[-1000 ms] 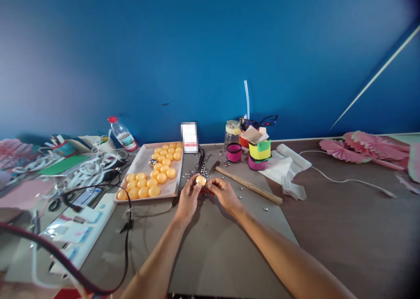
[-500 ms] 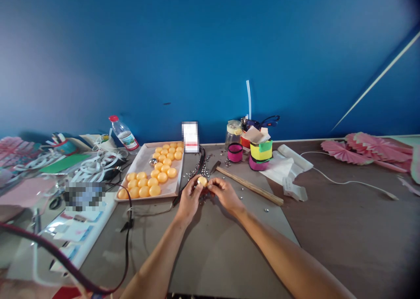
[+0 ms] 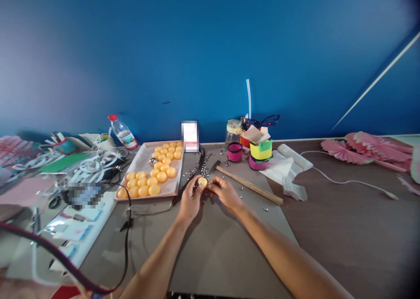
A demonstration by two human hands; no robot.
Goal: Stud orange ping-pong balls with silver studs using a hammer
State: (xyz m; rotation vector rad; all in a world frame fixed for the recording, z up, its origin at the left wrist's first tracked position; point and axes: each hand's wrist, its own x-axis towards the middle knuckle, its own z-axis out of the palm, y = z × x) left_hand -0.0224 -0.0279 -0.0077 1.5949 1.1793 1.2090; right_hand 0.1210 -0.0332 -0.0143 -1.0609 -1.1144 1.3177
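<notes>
My left hand point(image 3: 189, 198) pinches a small orange ball point(image 3: 202, 182) between thumb and fingertips, just above the grey mat point(image 3: 216, 246). My right hand point(image 3: 223, 192) is closed right beside it, fingertips touching the ball; what else it grips is hidden. A pale tray point(image 3: 141, 161) to the left of the hands carries several more orange balls point(image 3: 154, 179) and one silvery ball point(image 3: 152, 161). Small silver studs point(image 3: 197, 171) lie scattered just behind the hands. A wooden-handled hammer point(image 3: 249, 186) lies to the right of them.
Colourful tape rolls point(image 3: 260, 155) and a jar point(image 3: 232, 133) stand at the back. A water bottle point(image 3: 122, 133), white strips point(image 3: 95, 165) and black cables point(image 3: 126, 220) crowd the left. Pink paper fans point(image 3: 367, 147) and a white cord point(image 3: 348, 180) lie on the right.
Both hands stay together on the orange ball, with only small finger shifts. The view has drifted slightly.
</notes>
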